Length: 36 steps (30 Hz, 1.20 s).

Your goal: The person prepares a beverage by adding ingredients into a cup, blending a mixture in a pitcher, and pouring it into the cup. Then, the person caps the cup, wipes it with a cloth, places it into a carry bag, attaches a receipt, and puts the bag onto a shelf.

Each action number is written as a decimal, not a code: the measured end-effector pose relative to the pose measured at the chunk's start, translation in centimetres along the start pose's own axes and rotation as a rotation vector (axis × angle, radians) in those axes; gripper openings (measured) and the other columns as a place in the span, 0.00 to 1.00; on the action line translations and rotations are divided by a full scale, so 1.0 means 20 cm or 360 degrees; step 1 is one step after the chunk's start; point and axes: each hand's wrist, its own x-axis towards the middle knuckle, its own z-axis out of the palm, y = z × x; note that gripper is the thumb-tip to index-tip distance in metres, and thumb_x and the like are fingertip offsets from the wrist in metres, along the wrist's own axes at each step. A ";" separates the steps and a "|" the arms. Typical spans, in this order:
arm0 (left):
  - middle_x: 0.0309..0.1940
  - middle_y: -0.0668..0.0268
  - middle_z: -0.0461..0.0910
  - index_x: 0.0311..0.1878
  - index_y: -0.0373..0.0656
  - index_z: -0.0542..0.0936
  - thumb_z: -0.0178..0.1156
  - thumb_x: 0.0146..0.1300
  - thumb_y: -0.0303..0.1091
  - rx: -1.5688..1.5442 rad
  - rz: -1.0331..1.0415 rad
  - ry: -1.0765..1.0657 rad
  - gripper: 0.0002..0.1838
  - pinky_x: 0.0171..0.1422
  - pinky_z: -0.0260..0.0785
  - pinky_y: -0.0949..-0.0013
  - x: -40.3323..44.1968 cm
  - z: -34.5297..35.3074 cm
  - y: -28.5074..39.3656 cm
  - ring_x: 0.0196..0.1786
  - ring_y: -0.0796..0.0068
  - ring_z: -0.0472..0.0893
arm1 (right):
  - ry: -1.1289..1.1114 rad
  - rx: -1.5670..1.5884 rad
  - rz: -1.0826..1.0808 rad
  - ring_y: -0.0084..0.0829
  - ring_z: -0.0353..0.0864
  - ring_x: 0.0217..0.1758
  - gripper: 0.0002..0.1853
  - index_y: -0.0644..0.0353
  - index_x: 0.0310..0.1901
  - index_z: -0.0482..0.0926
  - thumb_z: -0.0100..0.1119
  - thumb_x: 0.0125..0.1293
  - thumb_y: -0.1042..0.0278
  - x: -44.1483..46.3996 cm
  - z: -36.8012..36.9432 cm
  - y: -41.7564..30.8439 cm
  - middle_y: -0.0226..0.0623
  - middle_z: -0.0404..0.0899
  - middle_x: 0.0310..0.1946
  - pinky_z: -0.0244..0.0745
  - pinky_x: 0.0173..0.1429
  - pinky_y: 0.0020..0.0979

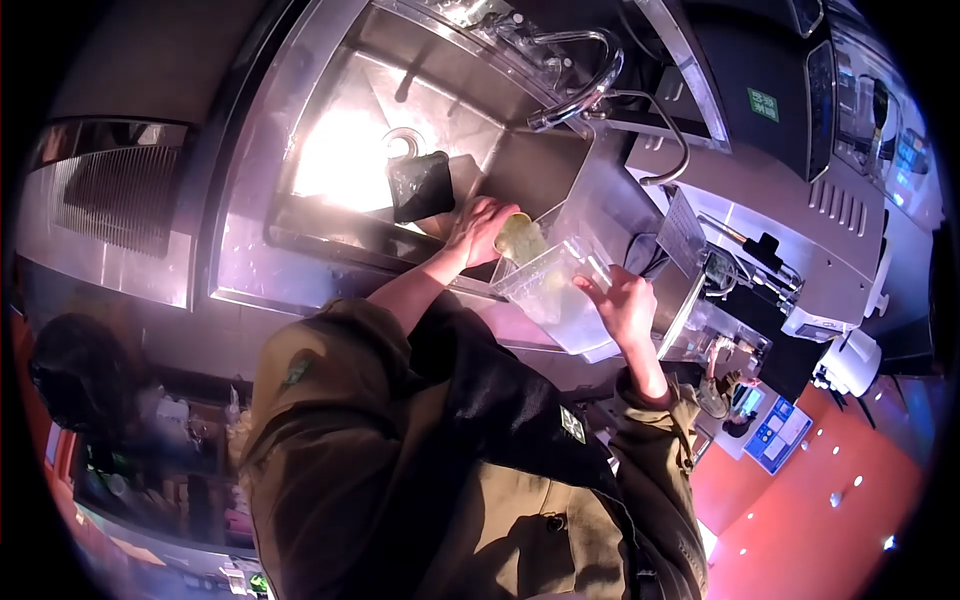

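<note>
A brown-olive jacket under a black apron (500, 395) fills the lower part of the view, both arms stretched forward from it. The left forearm runs diagonally inward, bare past the sleeve; the left hand (475, 232) curls its fingers round a pale greenish thing (518, 240) — its exact shape is hard to make out — beside the mouth of a clear container (550, 300). The right arm is bent, its forearm rising nearly straight out of the cuff. The right hand (628, 305) grasps the container's right side, thumb pointing inward across it. The container leans, its open end toward the left hand, at the near edge of a metal sink (540, 165), toward the right end.

Inside the sink, ahead of the left hand, a black tub (420, 188) lies just beside a round drain ring (403, 143). A curved metal faucet (605, 75) stands at the far right side.

Farther to the right are a metal machine (825, 205) with slotted vents and a white roll (852, 360). Beyond — small and partly hidden — another person (722, 370) appears near a blue-and-white board (780, 433).
</note>
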 end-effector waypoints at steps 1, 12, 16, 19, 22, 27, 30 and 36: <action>0.49 0.62 0.76 0.54 0.46 0.71 0.71 0.36 0.36 -0.0011 0.0017 0.0004 0.36 0.63 0.61 0.58 0.00 0.00 0.02 0.55 0.57 0.70 | 0.0001 0.0005 -0.0011 0.48 0.80 0.22 0.32 0.61 0.28 0.79 0.61 0.50 0.31 -0.02 -0.04 0.00 0.48 0.75 0.15 0.75 0.28 0.41; 0.47 0.62 0.76 0.53 0.48 0.72 0.74 0.37 0.41 -0.0372 -0.0016 -0.0269 0.35 0.59 0.60 0.57 0.17 -0.14 0.60 0.53 0.56 0.69 | 0.0011 -0.0200 -0.0127 0.26 0.72 0.11 0.27 0.55 0.47 0.83 0.72 0.48 0.46 -0.30 -0.66 0.09 0.32 0.68 0.08 0.71 0.23 0.29; 0.51 0.62 0.74 0.56 0.46 0.69 0.73 0.38 0.38 -0.0456 0.0020 -0.0128 0.38 0.61 0.60 0.58 0.19 -0.01 0.67 0.55 0.58 0.68 | 0.0100 -0.0260 -0.0214 0.25 0.70 0.11 0.28 0.56 0.47 0.83 0.73 0.48 0.46 -0.33 -0.65 0.18 0.31 0.66 0.08 0.70 0.22 0.28; 0.53 0.66 0.73 0.58 0.49 0.66 0.74 0.37 0.41 -0.0449 0.0021 -0.0120 0.41 0.62 0.60 0.56 0.20 0.07 0.67 0.55 0.59 0.68 | 0.0085 -0.0196 -0.0134 0.24 0.69 0.11 0.29 0.56 0.47 0.83 0.72 0.48 0.44 -0.33 -0.60 0.25 0.32 0.67 0.08 0.69 0.22 0.28; 0.52 0.64 0.73 0.59 0.48 0.66 0.74 0.36 0.42 -0.0340 -0.0015 -0.0106 0.42 0.61 0.61 0.56 0.21 0.12 0.67 0.55 0.59 0.68 | 0.0071 -0.0099 -0.0055 0.27 0.70 0.11 0.29 0.58 0.42 0.83 0.70 0.49 0.41 -0.33 -0.53 0.32 0.36 0.70 0.09 0.69 0.22 0.30; 0.51 0.60 0.72 0.58 0.43 0.66 0.75 0.36 0.44 -0.0307 0.0092 -0.0063 0.44 0.61 0.61 0.57 0.21 0.11 0.64 0.54 0.59 0.69 | 0.0054 -0.0074 0.0086 0.29 0.71 0.12 0.27 0.61 0.36 0.81 0.69 0.50 0.41 -0.35 -0.46 0.47 0.43 0.72 0.11 0.69 0.22 0.31; 0.50 0.58 0.72 0.59 0.41 0.66 0.76 0.35 0.45 -0.0287 0.0108 -0.0077 0.46 0.62 0.59 0.57 0.21 0.15 0.61 0.53 0.59 0.69 | 0.0094 -0.0019 0.0106 0.28 0.71 0.12 0.27 0.60 0.38 0.82 0.69 0.50 0.41 -0.37 -0.45 0.49 0.42 0.73 0.11 0.70 0.23 0.31; 0.53 0.54 0.70 0.60 0.41 0.64 0.76 0.34 0.39 -0.0258 0.0078 -0.0214 0.47 0.62 0.61 0.56 0.22 0.14 0.65 0.56 0.54 0.69 | 0.0129 -0.0143 -0.0095 0.23 0.71 0.13 0.28 0.51 0.50 0.81 0.70 0.50 0.44 -0.35 -0.40 0.44 0.31 0.69 0.10 0.70 0.23 0.28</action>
